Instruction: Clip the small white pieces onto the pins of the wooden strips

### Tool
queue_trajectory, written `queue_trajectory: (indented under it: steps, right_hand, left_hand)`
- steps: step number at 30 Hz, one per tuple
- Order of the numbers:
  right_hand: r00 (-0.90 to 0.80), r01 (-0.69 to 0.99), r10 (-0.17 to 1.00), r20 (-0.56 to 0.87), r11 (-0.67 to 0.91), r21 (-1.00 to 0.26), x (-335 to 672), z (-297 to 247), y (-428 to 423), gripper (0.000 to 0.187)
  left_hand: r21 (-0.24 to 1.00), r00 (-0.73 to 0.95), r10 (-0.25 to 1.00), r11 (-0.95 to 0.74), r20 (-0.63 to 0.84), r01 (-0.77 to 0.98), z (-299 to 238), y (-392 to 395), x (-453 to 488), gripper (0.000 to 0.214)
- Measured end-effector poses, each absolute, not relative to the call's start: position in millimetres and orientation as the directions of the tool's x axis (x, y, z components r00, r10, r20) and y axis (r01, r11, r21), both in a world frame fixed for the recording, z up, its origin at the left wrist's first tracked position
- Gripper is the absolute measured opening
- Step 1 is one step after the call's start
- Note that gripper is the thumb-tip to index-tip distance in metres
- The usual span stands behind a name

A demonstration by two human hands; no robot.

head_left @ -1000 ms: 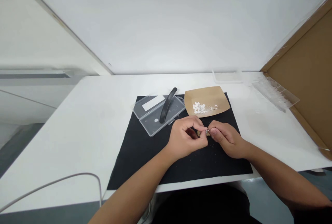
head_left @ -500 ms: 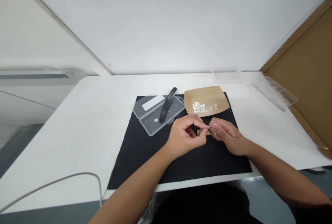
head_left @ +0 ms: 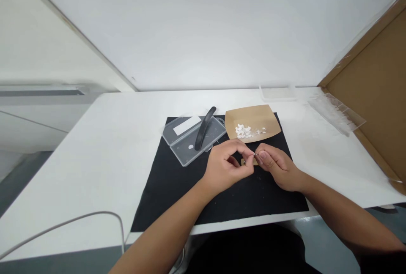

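My left hand (head_left: 226,167) and my right hand (head_left: 275,166) meet over the black mat (head_left: 177,189), fingertips pinched together. Between them sits a tiny metallic piece (head_left: 255,154), too small to name. A small brown scrap (head_left: 249,162) lies on the mat just under the fingers. Behind the hands a brown paper tray (head_left: 253,115) carries a heap of small white bits (head_left: 244,131). To its left lies an open clear plastic case (head_left: 182,132) with a black curved tool (head_left: 204,127) resting across it.
The mat lies on a white table (head_left: 111,147). A clear compartment box (head_left: 336,113) and a shallow clear tray (head_left: 277,93) sit at the back right. A brown cardboard sheet (head_left: 377,88) leans at the right. A grey cable (head_left: 63,223) curves over the front left.
Both hands have shifted slightly away from me and stayed pinched together around the tiny piece. Nothing else has moved.
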State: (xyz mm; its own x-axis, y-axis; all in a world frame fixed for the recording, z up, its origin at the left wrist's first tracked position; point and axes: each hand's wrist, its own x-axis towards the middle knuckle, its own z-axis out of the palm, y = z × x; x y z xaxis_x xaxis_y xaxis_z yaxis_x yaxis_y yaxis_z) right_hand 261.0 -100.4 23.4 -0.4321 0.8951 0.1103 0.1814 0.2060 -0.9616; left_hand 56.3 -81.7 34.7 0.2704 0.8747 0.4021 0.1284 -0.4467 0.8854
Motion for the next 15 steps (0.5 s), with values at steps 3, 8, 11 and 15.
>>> queue_trajectory:
  steps: [3,8,11,15]
  right_hand:
    - [-0.43,0.182,0.896,0.111,0.207,-0.961,260.6,23.1,-100.9,0.042]
    - [-0.43,0.191,0.897,0.101,0.2,-0.961,259.1,23.8,-101.1,0.043]
    - [-0.438,0.177,0.895,0.08,0.174,-0.969,257.8,25.2,-101.2,0.044]
    - [-0.454,0.142,0.889,0.051,0.129,-0.981,257.3,26.7,-100.9,0.044]
  left_hand:
    - [0.876,0.262,0.871,-0.46,0.415,0.142,34.8,-81.7,56.7,0.005]
    - [0.866,0.247,0.871,-0.471,0.425,0.169,32.2,-82.0,57.5,0.006]
    - [0.877,0.244,0.883,-0.446,0.4,0.179,29.7,-82.2,57.4,0.005]
    - [0.891,0.257,0.895,-0.416,0.365,0.184,28.3,-82.0,56.6,0.002]
